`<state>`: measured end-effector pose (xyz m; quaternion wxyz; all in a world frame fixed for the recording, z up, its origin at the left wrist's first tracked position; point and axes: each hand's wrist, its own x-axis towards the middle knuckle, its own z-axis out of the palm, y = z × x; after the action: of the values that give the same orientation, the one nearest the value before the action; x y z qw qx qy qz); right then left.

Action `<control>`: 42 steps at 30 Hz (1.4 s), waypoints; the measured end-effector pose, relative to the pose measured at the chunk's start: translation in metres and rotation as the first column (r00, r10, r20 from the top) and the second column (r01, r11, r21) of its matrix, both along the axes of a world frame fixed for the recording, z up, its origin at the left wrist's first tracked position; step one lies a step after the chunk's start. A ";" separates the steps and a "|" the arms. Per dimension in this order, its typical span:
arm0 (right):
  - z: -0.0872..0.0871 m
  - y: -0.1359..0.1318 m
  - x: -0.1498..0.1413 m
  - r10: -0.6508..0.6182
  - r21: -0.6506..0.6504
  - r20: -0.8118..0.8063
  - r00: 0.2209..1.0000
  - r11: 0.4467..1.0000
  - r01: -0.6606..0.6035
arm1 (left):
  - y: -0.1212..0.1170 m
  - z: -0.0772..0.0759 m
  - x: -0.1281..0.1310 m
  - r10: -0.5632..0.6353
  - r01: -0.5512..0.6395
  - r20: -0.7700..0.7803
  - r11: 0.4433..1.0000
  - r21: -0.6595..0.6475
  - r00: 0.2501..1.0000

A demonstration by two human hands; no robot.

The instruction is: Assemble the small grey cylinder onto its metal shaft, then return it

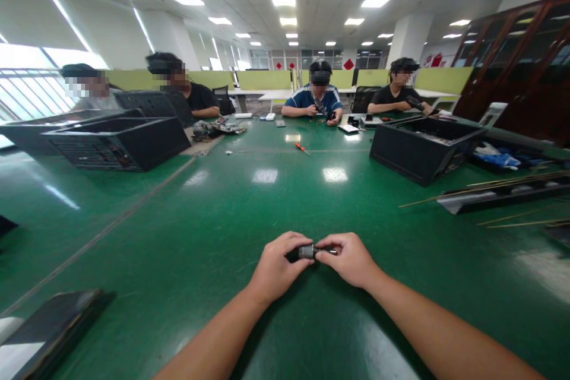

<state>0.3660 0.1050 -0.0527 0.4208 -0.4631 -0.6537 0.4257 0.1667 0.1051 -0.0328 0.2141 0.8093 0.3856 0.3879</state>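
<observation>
Between the fingers and thumb of my left hand (279, 265) is a small grey metal cylinder (307, 252), lying sideways just above the green table (214, 208). Its exact kind is too small to tell. My right hand (351, 258) pinches a thin, shiny shaft-like piece (330, 252) at the cylinder's right end. Whether the two parts are joined I cannot tell, as my fingertips cover some of the place where they meet. Both hands are close together, near the middle of the table's front. Farther off, an orange-handled screwdriver (301, 147) lies on the tabletop.
Black computer cases stand at the left (120, 142) and right (423, 145). Thin rods (490, 183) lie at the right, a dark flat panel (57, 326) at the lower left. Loose electronic parts (216, 129) lie farther back. Several people sit around the table.
</observation>
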 end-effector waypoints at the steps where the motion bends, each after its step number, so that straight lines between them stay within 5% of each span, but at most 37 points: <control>1: 0.000 0.000 0.001 0.003 0.000 0.006 1.000 1.000 -0.003 | 0.000 0.000 0.000 0.006 -0.006 0.000 1.000 0.002 1.000; 14: 0.003 -0.003 -0.002 0.015 -0.022 -0.109 0.994 1.000 -0.017 | -0.003 0.004 0.001 0.076 -0.077 0.018 0.997 0.032 0.997; 42: 0.004 -0.004 0.000 -0.037 0.001 0.004 0.999 0.999 0.037 | -0.002 0.003 0.000 0.112 -0.113 0.045 0.993 0.037 0.993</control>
<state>0.3657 0.1011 -0.0491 0.4277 -0.4756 -0.6460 0.4167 0.1666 0.1028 -0.0293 0.1842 0.7817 0.4181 0.4244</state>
